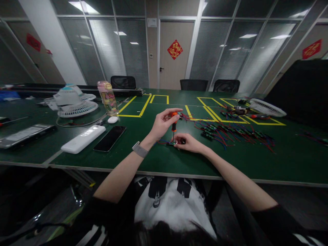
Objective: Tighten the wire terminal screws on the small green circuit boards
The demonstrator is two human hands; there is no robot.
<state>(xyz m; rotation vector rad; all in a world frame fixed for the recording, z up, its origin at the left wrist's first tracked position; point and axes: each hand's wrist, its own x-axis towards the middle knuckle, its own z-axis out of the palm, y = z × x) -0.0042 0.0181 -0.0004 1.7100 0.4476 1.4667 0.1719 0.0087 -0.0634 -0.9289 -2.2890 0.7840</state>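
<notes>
An orange and black screwdriver point(174, 126) stands upright, gripped near the top of its handle by the fingers of my left hand point(164, 122). Its tip meets a small green circuit board point(172, 143) with thin wires on the table. My right hand point(189, 143) lies low beside the tip, its fingers closed on the edge of that board. To the right of my hands spreads a pile of similar small boards with red and blue wires point(225, 131).
Left of my hands lie a black phone point(110, 138), a long white device point(84, 139) and a round white case point(112, 120). A pink-lidded bottle point(107, 99) and white fan parts point(77, 106) stand behind them. Yellow tape point(217, 118) marks the green table point(143, 160).
</notes>
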